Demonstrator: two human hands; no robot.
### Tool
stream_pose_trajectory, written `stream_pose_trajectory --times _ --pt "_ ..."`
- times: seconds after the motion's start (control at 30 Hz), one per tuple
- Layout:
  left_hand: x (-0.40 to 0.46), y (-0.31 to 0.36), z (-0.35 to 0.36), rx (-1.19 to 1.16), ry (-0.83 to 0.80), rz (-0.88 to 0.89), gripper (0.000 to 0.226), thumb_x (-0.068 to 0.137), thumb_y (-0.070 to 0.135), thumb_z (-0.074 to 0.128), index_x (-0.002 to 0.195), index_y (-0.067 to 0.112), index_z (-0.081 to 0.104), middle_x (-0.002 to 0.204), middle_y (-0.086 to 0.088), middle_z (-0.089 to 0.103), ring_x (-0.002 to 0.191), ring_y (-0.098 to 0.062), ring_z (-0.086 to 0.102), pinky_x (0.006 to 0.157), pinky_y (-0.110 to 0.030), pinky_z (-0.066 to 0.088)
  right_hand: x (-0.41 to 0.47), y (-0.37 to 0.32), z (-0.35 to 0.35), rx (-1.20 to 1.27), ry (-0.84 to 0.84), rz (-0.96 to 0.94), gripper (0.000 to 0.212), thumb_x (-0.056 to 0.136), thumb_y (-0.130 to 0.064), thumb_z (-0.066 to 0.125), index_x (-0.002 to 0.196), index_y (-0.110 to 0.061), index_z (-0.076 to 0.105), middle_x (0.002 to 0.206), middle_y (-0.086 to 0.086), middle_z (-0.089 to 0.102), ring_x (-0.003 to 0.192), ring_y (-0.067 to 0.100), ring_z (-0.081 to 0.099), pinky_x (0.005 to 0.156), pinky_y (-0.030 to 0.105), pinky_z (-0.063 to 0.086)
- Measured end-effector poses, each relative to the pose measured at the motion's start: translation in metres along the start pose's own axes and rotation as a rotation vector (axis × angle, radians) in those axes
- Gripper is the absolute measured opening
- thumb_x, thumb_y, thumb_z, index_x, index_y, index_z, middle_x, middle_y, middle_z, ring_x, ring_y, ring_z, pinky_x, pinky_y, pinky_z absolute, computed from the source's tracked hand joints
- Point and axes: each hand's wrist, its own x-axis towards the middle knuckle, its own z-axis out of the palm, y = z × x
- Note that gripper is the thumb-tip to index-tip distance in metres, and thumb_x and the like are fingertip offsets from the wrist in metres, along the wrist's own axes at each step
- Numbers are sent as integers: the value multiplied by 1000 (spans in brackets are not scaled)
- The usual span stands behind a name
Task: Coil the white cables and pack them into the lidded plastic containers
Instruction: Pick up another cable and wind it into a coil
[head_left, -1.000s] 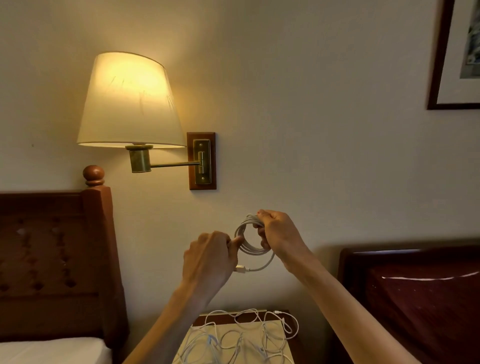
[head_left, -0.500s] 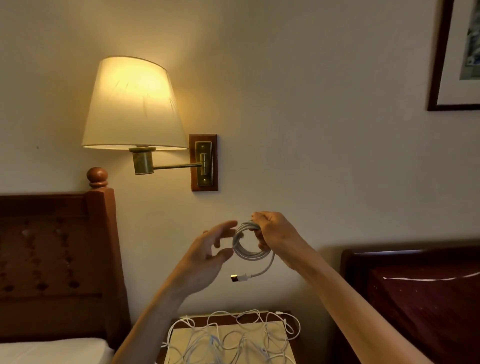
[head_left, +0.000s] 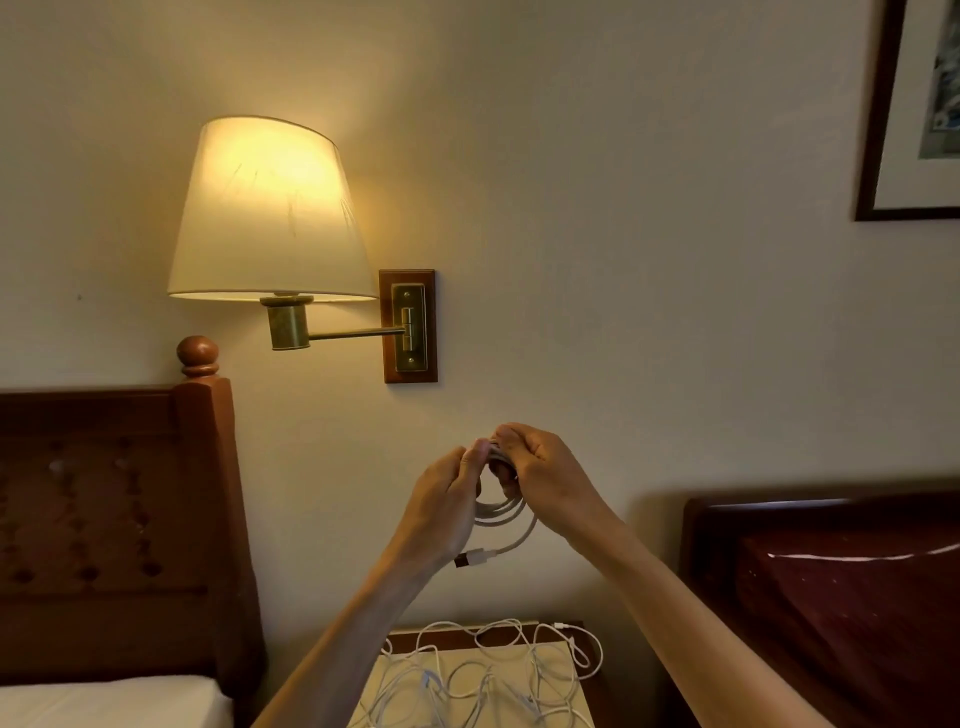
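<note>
While the coiled cable (head_left: 501, 512) is pinched by curled fingers of the left hand (head_left: 441, 512) and right hand (head_left: 545, 478), coiling appears nearly done. Its loose plug end (head_left: 470, 558) likely needs tucking next; no container is seen.

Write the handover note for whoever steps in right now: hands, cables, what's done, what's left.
Left hand: pinches the top of the coiled cable, raised in front of the wall.
Right hand: grips the same coil from the other side.
The coil's USB plug hangs loose below the left hand.
Loose cables: a tangled heap on the nightstand below, uncoiled.
Done: one cable wound into loops.
Left: secure its loose end, pack it, then coil the heap. No lidded container is in view, so find those first.
</note>
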Motion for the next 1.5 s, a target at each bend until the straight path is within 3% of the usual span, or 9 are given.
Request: stream_pose_trajectory --times 0.13,0.27,0.5,0.77,0.87,1.03,1.23,1.37,1.5 --pt "2 -6 -1 -108 154 -40 47 101 43 30 67 16 46 62 0 37 58 -11 34 56 -24 29 -17 17 -8 -78 106 -21 15 99 -29 52 92 -31 65 84 -2 69 80 15 67 75 30 59" --pt "4 -13 -2 -147 211 -46 48 101 44 30 66 14 45 59 2 35 54 -9 31 54 -23 28 -38 33 -16 -112 90 116 9 93 -25 64 86 -29 68 79 -8 70 70 1 64 66 19 52" --pt "3 -20 8 -183 223 -80 46 101 42 31 67 18 50 62 0 36 60 -14 33 57 -29 32 -47 8 -21 600 212 193 11 90 -9 63 94 -1 69 80 14 74 76 24 73 68 25 59" --pt "0 -17 11 -226 244 -111 46 102 43 29 69 18 51 64 -3 36 61 -14 35 58 -26 32 -40 20 13 81 459 -108 9 75 -26 79 82 -23 75 84 -10 65 83 8 61 69 17 49" --pt "-2 -22 12 -239 246 -118 50 101 45 29 69 12 49 64 -4 40 59 -14 36 58 -27 33 -37 19 18 210 467 -118 12 68 -34 79 77 -26 77 86 -5 57 81 14 55 69 29 49" --pt "0 -19 9 -255 256 -116 47 102 42 28 72 10 47 65 -4 38 60 -13 36 58 -23 33 -32 21 18 202 483 -99 8 69 -27 82 75 -30 77 86 -5 54 79 11 50 71 12 45" --pt "4 -18 5 -280 252 -109 49 102 41 29 67 12 45 60 -3 36 53 -9 31 45 -9 29 -27 34 19 67 524 -235 16 69 -30 83 81 -23 76 92 -5 54 89 8 52 74 10 42" --pt "7 -9 5 -300 223 -100 49 102 42 28 67 12 44 60 -1 37 57 -10 33 58 -20 31 -16 42 18 82 429 -343 11 83 -17 76 83 -19 65 110 -8 61 111 13 59 92 21 51" --pt "11 -1 3 -321 241 -85 48 103 41 29 70 10 46 61 -1 37 60 -11 33 63 -25 29 -8 38 14 206 282 -332 7 91 -7 64 88 -10 58 113 -3 68 106 15 67 91 32 56"
